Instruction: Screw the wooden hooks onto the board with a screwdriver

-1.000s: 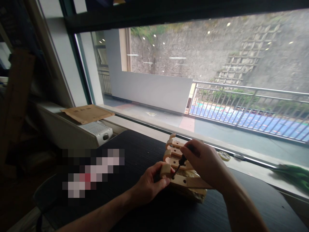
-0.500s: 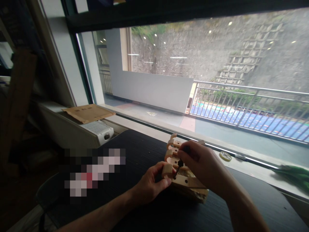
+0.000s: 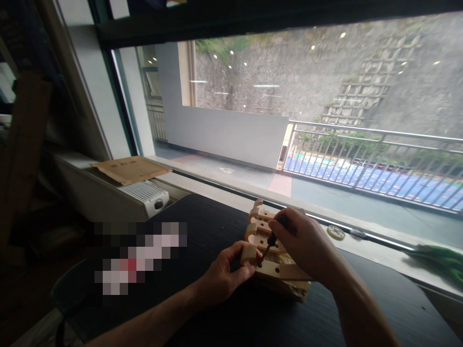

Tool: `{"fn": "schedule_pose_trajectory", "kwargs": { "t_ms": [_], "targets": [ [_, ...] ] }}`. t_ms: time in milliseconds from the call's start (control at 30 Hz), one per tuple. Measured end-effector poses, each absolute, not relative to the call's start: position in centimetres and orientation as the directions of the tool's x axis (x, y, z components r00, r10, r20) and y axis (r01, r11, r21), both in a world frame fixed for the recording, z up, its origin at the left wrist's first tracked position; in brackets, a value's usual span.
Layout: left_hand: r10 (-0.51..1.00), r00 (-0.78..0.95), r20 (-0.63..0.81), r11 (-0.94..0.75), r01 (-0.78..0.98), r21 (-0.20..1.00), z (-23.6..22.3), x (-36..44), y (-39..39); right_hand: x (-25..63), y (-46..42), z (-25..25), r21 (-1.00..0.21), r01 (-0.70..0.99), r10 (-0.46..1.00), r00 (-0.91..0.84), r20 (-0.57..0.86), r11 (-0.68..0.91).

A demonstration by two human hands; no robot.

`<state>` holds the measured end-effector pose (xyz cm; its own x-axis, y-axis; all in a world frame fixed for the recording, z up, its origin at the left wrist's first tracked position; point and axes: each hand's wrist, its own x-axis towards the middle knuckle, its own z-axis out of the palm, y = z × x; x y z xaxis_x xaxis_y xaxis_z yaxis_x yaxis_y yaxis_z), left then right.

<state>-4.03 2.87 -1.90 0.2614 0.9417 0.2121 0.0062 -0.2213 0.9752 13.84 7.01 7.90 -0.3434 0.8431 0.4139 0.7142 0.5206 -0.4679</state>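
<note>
My right hand [image 3: 302,241] is closed around the dark handle of a screwdriver [image 3: 271,239]. Its shaft slants down to a hole in the nearest wooden hook piece [image 3: 267,270], close to where the wood curls up. At that curled end, my left hand [image 3: 226,272] pinches the wood between thumb and fingers. Behind it, several similar wooden hooks [image 3: 261,225] lie side by side, with dark holes along their flat arms. Beneath the wood is a bundle in shiny, yellowish wrapping [image 3: 298,291]. The far ends of some arms are hidden by my right hand.
The wood and bundle lie on a dark table [image 3: 202,231]. On the windowsill are a tape roll [image 3: 336,232] and a green cloth [image 3: 439,262]. A brown envelope [image 3: 132,168] lies on a white heater [image 3: 152,200]. Part of the table at left is pixelated.
My right hand and the screwdriver handle shift and tilt slightly, while the tip stays at the same hole. My left hand keeps its pinch on the hook. The view shifts a little.
</note>
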Motion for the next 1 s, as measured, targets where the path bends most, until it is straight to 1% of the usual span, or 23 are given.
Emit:
{"fn": "schedule_pose_trajectory", "kwargs": {
  "t_ms": [167, 267, 367, 433, 467, 533, 600, 667, 733, 767, 800, 867, 900, 1000],
  "targets": [
    [0.937, 0.264, 0.230, -0.248, 0.036, 0.968, -1.8, -4.2, 3.0, 13.7, 7.2, 7.6, -0.484, 0.709, 0.848, -0.329, 0.415, 0.512],
    [0.935, 0.268, 0.231, -0.248, 0.029, 0.968, -1.8, -4.2, 3.0, 13.8, 7.2, 7.7, -0.488, 0.718, 0.861, -0.331, 0.387, 0.495],
    [0.938, 0.257, 0.232, -0.244, 0.014, 0.970, -1.8, -4.1, 3.1, 14.1, 7.0, 7.9, -0.473, 0.715, 0.850, -0.354, 0.390, 0.515],
    [0.941, 0.234, 0.243, -0.260, 0.043, 0.965, -1.7, -4.0, 3.1, 14.4, 6.8, 8.1, -0.460, 0.703, 0.833, -0.377, 0.405, 0.542],
    [0.944, 0.200, 0.261, -0.282, 0.086, 0.955, -1.5, -4.1, 3.0, 14.6, 6.7, 8.2, -0.455, 0.693, 0.822, -0.391, 0.413, 0.559],
    [0.935, 0.093, 0.342, -0.354, 0.220, 0.909, -1.0, -4.2, 2.9, 14.9, 6.7, 8.3, -0.444, 0.669, 0.796, -0.421, 0.435, 0.597],
    [0.882, 0.025, 0.470, -0.448, 0.347, 0.824, 0.0, -4.4, 2.7, 15.0, 6.6, 8.3, -0.429, 0.645, 0.768, -0.450, 0.456, 0.633],
    [0.814, 0.060, 0.578, -0.552, 0.391, 0.737, 1.2, -4.3, 2.5, 15.0, 6.6, 8.3, -0.423, 0.628, 0.751, -0.466, 0.467, 0.653],
    [0.775, 0.113, 0.621, -0.614, 0.369, 0.698, 2.4, -3.9, 2.5, 14.7, 6.3, 8.3, -0.427, 0.603, 0.735, -0.483, 0.477, 0.673],
    [0.782, 0.108, 0.613, -0.606, 0.357, 0.711, 2.9, -3.5, 2.6, 14.6, 6.2, 8.4, -0.429, 0.589, 0.725, -0.491, 0.483, 0.685],
    [0.812, 0.093, 0.576, -0.570, 0.339, 0.748, 3.3, -3.0, 2.8, 14.4, 6.0, 8.6, -0.430, 0.575, 0.714, -0.499, 0.491, 0.697],
    [0.883, 0.041, 0.467, -0.461, 0.252, 0.851, 3.7, -2.0, 3.3, 14.1, 5.6, 8.9, -0.428, 0.553, 0.697, -0.517, 0.497, 0.715],
    [0.903, 0.045, 0.427, -0.427, 0.205, 0.881, 3.7, -1.6, 3.5, 14.1, 5.5, 9.1, -0.431, 0.543, 0.692, -0.524, 0.497, 0.721],
    [0.919, 0.082, 0.386, -0.393, 0.117, 0.912, 3.7, -0.9, 4.1, 14.7, 5.3, 9.1, -0.470, 0.527, 0.705, -0.508, 0.494, 0.708]
  ]
}}
